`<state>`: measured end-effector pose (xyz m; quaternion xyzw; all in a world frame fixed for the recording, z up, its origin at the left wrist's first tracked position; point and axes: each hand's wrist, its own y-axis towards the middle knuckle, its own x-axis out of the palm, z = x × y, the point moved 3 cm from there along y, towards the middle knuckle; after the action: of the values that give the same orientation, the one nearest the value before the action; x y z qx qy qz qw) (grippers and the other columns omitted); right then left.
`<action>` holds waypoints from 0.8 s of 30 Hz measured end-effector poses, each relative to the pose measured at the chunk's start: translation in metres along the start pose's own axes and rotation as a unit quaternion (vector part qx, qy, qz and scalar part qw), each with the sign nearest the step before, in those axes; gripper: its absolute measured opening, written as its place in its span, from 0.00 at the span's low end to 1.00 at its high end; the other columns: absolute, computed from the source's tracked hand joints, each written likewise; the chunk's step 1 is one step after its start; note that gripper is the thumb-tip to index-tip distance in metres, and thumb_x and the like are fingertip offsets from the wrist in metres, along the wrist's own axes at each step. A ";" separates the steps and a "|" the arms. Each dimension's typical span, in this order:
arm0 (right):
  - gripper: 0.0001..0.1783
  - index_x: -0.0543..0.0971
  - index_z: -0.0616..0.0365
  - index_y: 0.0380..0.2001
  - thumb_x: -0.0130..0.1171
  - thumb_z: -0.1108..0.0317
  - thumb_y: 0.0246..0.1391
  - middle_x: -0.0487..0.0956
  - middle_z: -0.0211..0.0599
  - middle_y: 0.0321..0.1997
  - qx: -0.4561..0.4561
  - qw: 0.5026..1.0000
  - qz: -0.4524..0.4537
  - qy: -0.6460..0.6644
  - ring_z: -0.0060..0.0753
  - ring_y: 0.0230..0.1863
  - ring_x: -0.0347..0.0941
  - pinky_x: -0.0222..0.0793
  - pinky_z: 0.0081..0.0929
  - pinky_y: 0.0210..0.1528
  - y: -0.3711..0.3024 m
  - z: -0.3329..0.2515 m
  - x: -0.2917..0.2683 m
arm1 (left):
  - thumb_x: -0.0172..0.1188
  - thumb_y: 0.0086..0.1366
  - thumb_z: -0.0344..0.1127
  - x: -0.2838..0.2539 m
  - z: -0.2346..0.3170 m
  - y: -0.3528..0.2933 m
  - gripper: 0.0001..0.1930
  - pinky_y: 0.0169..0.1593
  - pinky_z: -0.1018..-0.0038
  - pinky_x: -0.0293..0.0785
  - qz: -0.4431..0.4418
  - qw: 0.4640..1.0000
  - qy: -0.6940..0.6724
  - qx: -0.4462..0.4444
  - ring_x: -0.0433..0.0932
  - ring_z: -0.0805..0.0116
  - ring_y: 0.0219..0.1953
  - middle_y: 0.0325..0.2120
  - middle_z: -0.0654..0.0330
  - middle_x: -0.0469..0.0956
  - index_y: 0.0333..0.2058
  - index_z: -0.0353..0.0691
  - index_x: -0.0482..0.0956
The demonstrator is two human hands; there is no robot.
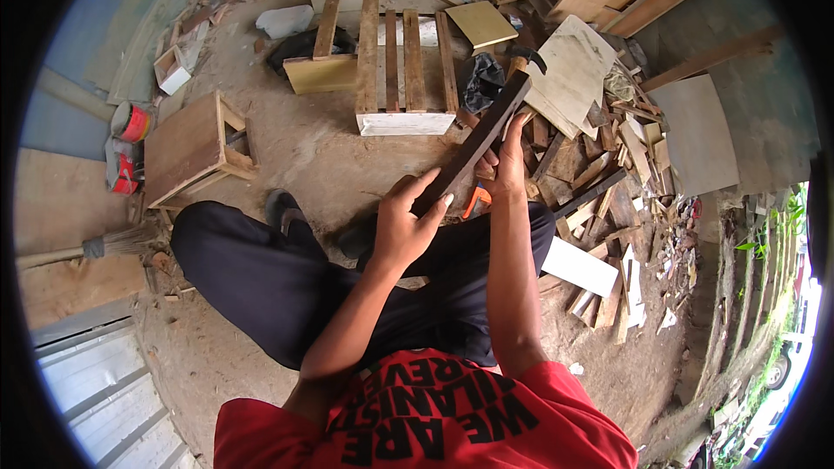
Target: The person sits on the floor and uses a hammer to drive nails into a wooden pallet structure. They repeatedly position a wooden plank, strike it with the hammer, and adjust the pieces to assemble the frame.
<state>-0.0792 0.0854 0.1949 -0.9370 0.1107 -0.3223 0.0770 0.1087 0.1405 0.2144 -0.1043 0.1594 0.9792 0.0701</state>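
A dark wooden bar (476,141) slants across in front of me, its far end up to the right. Near its lower end my left hand (402,230) is closed around it, thumb on one side and fingers on the other. Farther up, my right hand (507,172) grips the same bar along its right side. Just beyond the bar's far end shows a hammer (530,57) with a dark claw head; most of its handle is hidden, and I cannot tell whether anything holds it. An orange tool handle (476,201) shows below the bar, beside my right wrist.
Ahead stands a slatted wooden frame (406,124) with a white front board. At left are a small wooden stool-like box (187,146) and a red paint can (130,122). Scrap wood (599,182) is heaped at right, beside a white board (580,267). My crossed legs lie under my arms.
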 end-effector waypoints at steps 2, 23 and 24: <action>0.37 0.75 0.61 0.40 0.44 0.32 0.63 0.80 0.36 0.28 -0.006 0.996 -0.011 -0.089 0.13 0.12 0.54 0.49 0.16 0.11 0.005 0.002 -0.008 | 0.67 0.61 0.31 0.000 -0.012 0.000 0.19 0.39 0.74 0.75 0.028 0.996 -0.058 -0.060 0.79 0.70 0.33 0.33 0.58 0.81 0.50 0.32 0.78; 0.22 0.75 0.67 0.50 0.53 0.57 0.67 0.79 0.37 0.44 0.103 0.979 -0.057 -0.166 0.27 0.45 0.75 0.73 0.32 0.52 -0.085 0.115 0.030 | 0.66 0.56 0.19 -0.067 -0.066 0.018 0.28 0.49 0.76 0.71 0.330 0.850 -0.375 -0.167 0.74 0.75 0.41 0.40 0.62 0.77 0.56 0.33 0.71; 0.22 0.76 0.67 0.50 0.53 0.56 0.67 0.77 0.31 0.39 0.120 0.976 -0.063 -0.171 0.21 0.39 0.74 0.74 0.27 0.49 -0.086 0.116 0.032 | 0.66 0.56 0.18 -0.068 -0.065 0.018 0.26 0.48 0.76 0.70 0.335 0.846 -0.380 -0.168 0.74 0.75 0.40 0.39 0.62 0.77 0.55 0.33 0.72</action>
<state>0.0311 0.1682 0.1413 -0.9672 -0.0027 -0.1722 0.1867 0.1830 0.0949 0.1747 0.3254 -0.0215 0.9180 -0.2255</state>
